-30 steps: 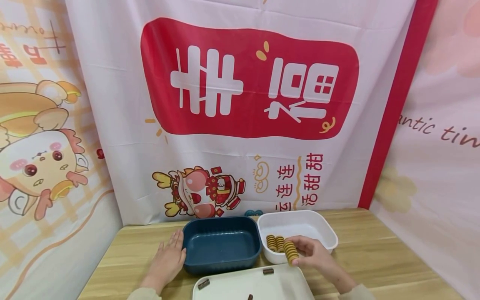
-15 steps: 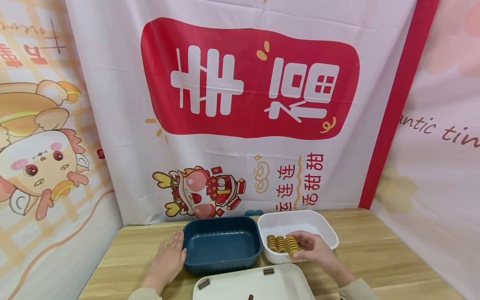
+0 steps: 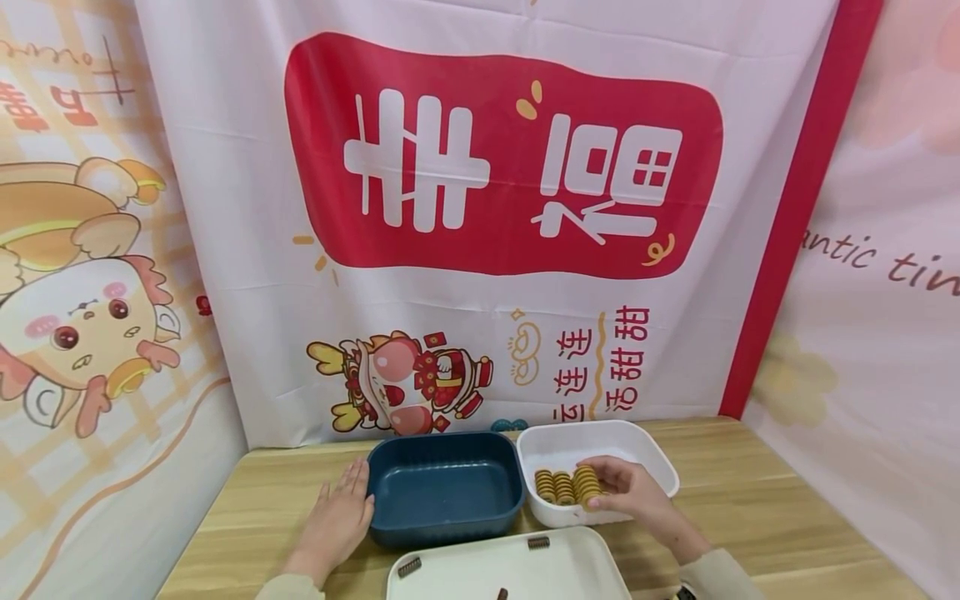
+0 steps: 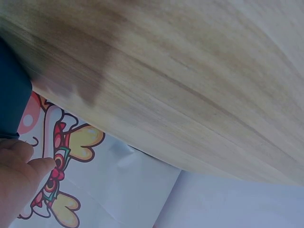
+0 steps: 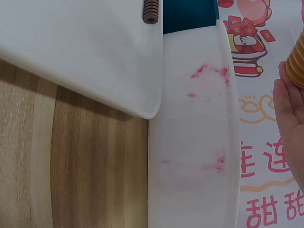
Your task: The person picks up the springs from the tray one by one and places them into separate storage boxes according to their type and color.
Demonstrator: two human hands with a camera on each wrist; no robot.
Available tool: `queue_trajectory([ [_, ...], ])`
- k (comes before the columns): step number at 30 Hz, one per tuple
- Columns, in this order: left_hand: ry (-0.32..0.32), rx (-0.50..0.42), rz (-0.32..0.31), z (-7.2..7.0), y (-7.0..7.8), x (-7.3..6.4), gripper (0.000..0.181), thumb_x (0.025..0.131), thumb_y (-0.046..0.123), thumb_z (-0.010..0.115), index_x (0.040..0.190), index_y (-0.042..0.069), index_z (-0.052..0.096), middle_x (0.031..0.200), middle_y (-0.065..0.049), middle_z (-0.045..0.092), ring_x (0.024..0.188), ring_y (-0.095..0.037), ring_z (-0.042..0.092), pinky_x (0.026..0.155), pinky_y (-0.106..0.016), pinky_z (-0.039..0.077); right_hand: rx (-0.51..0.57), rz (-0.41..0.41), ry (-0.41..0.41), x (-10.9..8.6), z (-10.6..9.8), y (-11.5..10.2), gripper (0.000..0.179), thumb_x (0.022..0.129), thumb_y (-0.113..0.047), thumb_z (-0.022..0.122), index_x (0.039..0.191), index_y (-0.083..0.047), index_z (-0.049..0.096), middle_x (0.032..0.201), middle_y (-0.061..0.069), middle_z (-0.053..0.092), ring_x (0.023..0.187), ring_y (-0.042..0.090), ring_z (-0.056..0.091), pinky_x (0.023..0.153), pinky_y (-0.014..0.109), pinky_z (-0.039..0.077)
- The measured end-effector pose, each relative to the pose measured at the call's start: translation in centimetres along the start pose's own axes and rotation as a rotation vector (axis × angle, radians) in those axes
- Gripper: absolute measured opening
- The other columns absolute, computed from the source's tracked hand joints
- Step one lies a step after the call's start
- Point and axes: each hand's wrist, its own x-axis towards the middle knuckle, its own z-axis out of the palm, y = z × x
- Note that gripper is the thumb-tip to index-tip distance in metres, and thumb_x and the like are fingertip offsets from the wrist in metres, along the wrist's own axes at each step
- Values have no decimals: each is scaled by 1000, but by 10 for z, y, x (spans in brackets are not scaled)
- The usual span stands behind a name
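I have the yellow coil inside the near left part of the white bin; whether it touches that bin's floor I cannot tell. My right hand grasps it, thumb on the near side and fingers on the far side. I judge it a stiff spring, fairly dense for its size and not fragile; the ridges should give good purchase, though its round body could roll under an uneven pinch. I would take hold across the middle of its sides, with thumb and fingers facing each other, leaving the ends free. Two more yellow coils sit beside it, toward the white bin's left wall, so fingertips have little room there. Left of the white bin, just beside it, is the blue bin; my left hand lies against its far left wall, fingers straight, gripping nothing. In front of the white bin and partly to its left is the cream tray, with three slimmer brown coils well apart on it. Behind the white bin hangs a printed cloth
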Motion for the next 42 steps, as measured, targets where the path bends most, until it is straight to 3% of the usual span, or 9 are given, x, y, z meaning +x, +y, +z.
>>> queue_trajectory([
  [9,5,7,7,-1,0,1,54,99,19,46,140,-13,34,147,-29,32,136,-43,29,104,-65,23,-48,25,29,3,-8,6,47,82,2,69,122,18,51,115,29,60,100,9,62,87,21,49],
  [21,10,4,6,0,0,2,54,99,20,45,140,-13,34,147,-29,31,137,-42,28,105,-65,22,-140,133,63,12,-31,12,50,82,-7,73,123,13,53,114,23,61,98,12,61,85,23,49],
  [27,4,11,11,-1,1,1,54,98,19,46,140,-14,35,146,-29,32,136,-43,29,104,-65,23,-275,149,90,16,-41,17,47,80,-8,76,120,8,57,108,15,64,97,16,60,86,25,49],
  [34,10,5,6,2,-1,1,54,98,19,46,140,-13,35,147,-28,32,136,-42,28,104,-65,23,-478,131,60,15,-46,24,46,75,-14,81,111,7,62,100,9,65,95,25,61,87,40,50],
  [42,45,10,16,6,-3,2,54,98,20,46,140,-13,35,147,-27,33,137,-40,29,106,-64,21,-674,85,3,18,-56,37,44,67,-15,85,102,4,65,95,4,65,89,22,61,81,36,52],
])
